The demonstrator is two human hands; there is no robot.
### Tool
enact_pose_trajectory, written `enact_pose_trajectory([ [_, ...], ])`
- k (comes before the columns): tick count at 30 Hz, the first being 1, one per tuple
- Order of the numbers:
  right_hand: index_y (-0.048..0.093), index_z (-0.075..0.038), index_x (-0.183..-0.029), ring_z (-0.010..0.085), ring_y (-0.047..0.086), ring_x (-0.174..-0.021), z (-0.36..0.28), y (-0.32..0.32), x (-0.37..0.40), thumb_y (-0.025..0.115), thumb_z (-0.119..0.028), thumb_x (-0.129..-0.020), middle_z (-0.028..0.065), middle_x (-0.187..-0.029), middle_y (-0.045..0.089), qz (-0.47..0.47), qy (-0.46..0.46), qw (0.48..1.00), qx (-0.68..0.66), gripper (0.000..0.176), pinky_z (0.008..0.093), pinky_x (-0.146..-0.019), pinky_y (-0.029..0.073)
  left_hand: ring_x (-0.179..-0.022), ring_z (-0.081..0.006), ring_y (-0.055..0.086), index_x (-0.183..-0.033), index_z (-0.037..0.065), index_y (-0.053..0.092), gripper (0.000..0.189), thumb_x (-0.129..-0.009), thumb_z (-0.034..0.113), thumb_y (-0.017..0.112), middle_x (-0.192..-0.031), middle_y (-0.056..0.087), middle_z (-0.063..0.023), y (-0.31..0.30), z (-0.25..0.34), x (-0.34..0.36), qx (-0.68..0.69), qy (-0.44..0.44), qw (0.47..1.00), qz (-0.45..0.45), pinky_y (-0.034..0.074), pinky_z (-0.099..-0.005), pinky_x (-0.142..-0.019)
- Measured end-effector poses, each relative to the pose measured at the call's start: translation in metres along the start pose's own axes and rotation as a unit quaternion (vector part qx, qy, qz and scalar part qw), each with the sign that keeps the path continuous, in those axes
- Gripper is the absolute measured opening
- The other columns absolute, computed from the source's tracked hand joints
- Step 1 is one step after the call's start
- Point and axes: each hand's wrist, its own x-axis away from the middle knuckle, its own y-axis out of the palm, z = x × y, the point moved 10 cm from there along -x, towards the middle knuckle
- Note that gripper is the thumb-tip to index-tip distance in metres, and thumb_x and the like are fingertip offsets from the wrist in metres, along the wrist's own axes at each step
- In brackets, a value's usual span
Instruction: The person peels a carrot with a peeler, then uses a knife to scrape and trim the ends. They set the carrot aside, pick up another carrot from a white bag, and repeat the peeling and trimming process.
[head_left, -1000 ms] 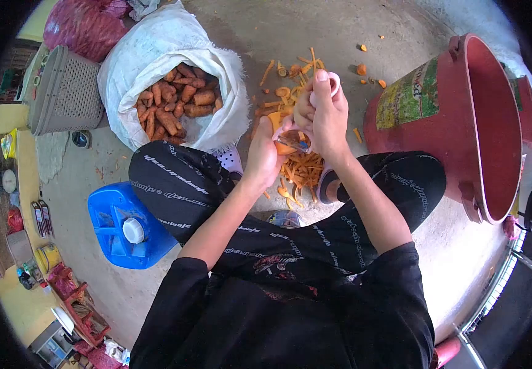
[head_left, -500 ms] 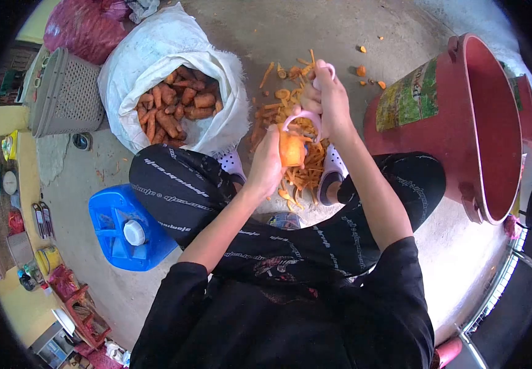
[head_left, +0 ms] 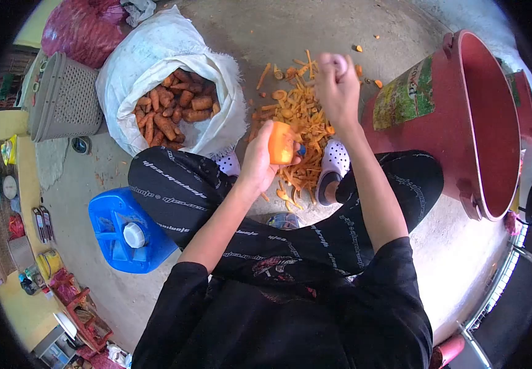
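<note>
My left hand (head_left: 261, 161) is wrapped round a bright orange peeled carrot piece (head_left: 281, 144), above the gap between my feet. Farther forward and to the right, my right hand (head_left: 338, 92) is closed round a pink peeler (head_left: 338, 64); motion blurs it and only part of its pink handle shows. The two hands are apart, and the peeler does not touch the carrot piece. Beneath them a pile of orange peelings (head_left: 306, 117) lies on the floor.
A white sack (head_left: 149, 55) of unpeeled carrots (head_left: 167, 117) stands at the upper left. A blue jerrycan (head_left: 115, 215) sits beside my left knee. The large red bin (head_left: 426, 129) is on the right, near my right knee. Grey baskets (head_left: 69, 98) stand at the far left.
My right hand has lifted the peeler off the carrot piece, moving forward and slightly right. My left hand has shifted a little to the left with the carrot piece.
</note>
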Motion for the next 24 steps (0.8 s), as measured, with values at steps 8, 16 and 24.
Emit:
enact_pose_trajectory([
  [8, 0.052, 0.0, -0.103, 0.0245, 0.061, -0.065, -0.038, 0.058, 0.061, 0.074, -0.046, -0.075, 0.0141, -0.073, 0.06, -0.279, -0.092, 0.899, 0.324, 0.059, 0.0352, -0.063, 0.049, -0.088, -0.0168, 0.06, -0.114, 0.011, 0.052, 0.042, -0.098, 0.045, 0.035, -0.098, 0.06, -0.0044, 0.001, 0.013, -0.001, 0.041, 0.042, 0.998, 0.006, 0.051, -0.0362, -0.07],
  [16, 0.047, -0.003, -0.09, 0.0314, 0.061, -0.055, -0.03, 0.024, 0.028, 0.057, -0.038, -0.091, 0.0118, -0.06, 0.057, -0.124, -0.06, 0.965, 0.225, 0.037, 0.0426, -0.056, 0.05, -0.086, -0.0187, 0.06, -0.113, 0.01, 0.052, 0.04, -0.098, 0.043, 0.036, -0.096, 0.06, -0.0054, -0.009, 0.009, -0.006, 0.016, 0.034, 0.999, -0.009, 0.051, -0.0377, -0.07],
  [24, 0.043, -0.007, -0.084, 0.0072, 0.03, -0.038, -0.038, 0.057, 0.056, 0.045, -0.046, -0.096, -0.0005, -0.053, 0.033, -0.089, 0.211, 0.874, -0.428, 0.041, 0.0246, -0.036, 0.031, -0.085, -0.021, 0.061, -0.107, 0.005, 0.051, 0.044, -0.101, 0.042, 0.027, -0.097, 0.06, -0.0101, 0.009, 0.005, 0.001, 0.018, 0.031, 0.998, -0.06, 0.051, -0.0387, -0.071],
])
